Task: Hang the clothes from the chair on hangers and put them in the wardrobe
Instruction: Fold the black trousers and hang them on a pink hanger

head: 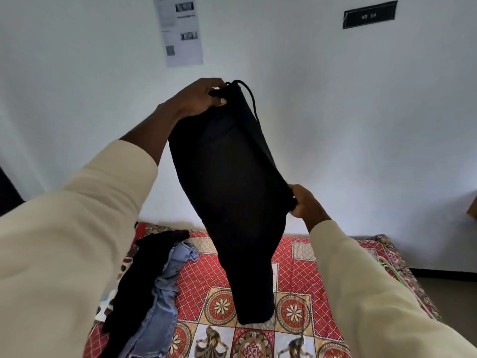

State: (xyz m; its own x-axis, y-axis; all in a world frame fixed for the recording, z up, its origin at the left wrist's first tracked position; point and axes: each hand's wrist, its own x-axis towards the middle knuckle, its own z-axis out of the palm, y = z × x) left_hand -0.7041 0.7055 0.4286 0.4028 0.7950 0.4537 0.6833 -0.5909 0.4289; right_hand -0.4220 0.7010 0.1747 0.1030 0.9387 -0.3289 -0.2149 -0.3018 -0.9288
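Black trousers (232,192) with a drawstring hang in the air in front of the white wall. My left hand (200,98) grips their waistband at the top, arm raised. Lower and to the right, my right hand (305,204) pinches the trousers' right edge. The leg end dangles just above the patterned red bedcover (296,259). On the cover at the left lie a black garment (144,277) and blue jeans (165,293), partly overlapping. No hanger, chair or wardrobe is clearly in view.
A printed sheet (180,29) and a black label (369,15) are stuck on the wall. Something green and pink (392,271) lies at the bedcover's right edge, behind my right sleeve. Bare floor (449,301) shows to the right.
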